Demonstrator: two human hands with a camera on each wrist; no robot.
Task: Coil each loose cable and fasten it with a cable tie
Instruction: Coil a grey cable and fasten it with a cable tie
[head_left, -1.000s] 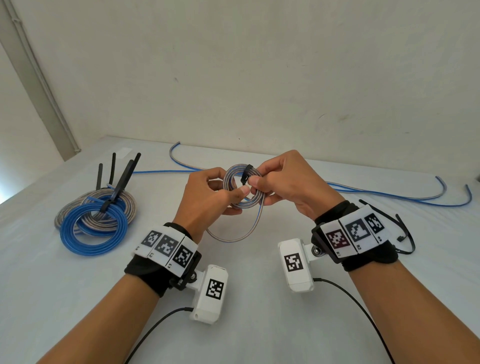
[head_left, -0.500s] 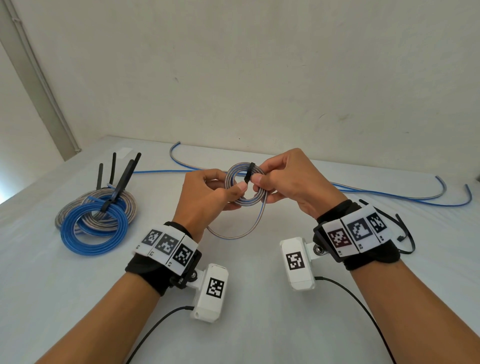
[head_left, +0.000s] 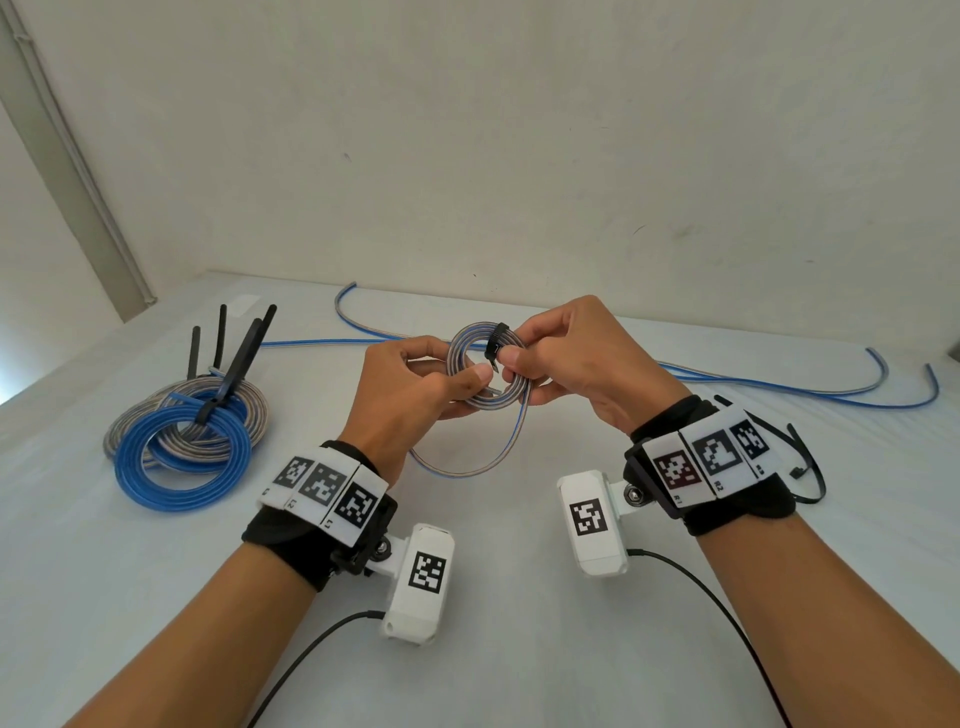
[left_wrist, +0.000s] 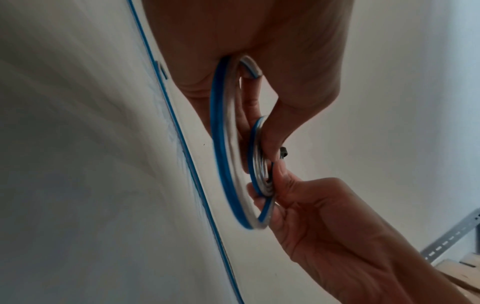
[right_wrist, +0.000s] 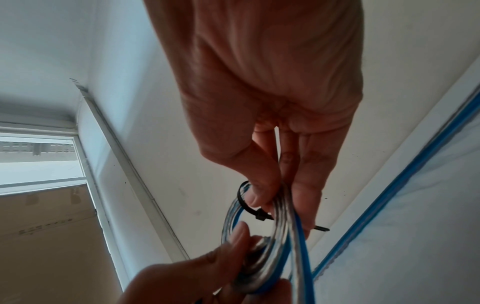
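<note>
Above the white table (head_left: 519, 649), a left hand (head_left: 410, 395) pinches a small coil of springy grey-and-blue flat cable (head_left: 485, 374) while the right hand (head_left: 576, 364) clamps thumb and fingers on a thin black plastic cable tie (head_left: 497, 345) looped round it. The light, stiff coil is probably best gripped beside the tie. Since a second ago the tie has cinched closer to the coil.
</note>
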